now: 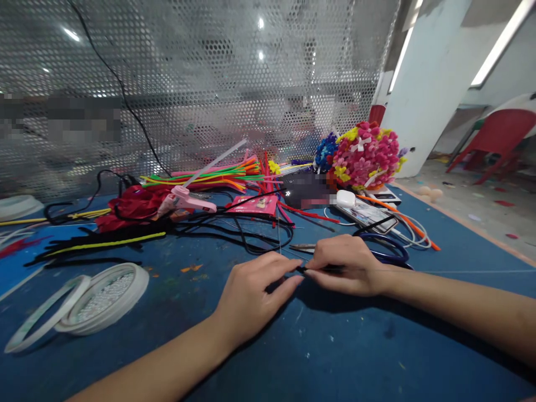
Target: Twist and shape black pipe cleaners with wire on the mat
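Note:
Just above the blue table, my left hand [251, 298] and my right hand [345, 262] meet fingertip to fingertip. Between them is a short piece of black pipe cleaner [301, 269], pinched by thumb and forefinger on either side; most of it is hidden by the fingers. Scissors with dark blue handles [391, 254] lie right behind my right hand, their blades pointing left. Beyond my hands, black pipe cleaners [205, 228] are spread near a pink glue gun [188, 201] with a clear glue stick in it.
Rolls of white tape [140, 282] lie at the left. Coloured pipe cleaners [209, 177] are heaped at the back, before a perforated metal panel [234, 72]. A pink flower bouquet [368, 156] stands back right, near a phone [372, 216], a white case [345, 198] and a cable.

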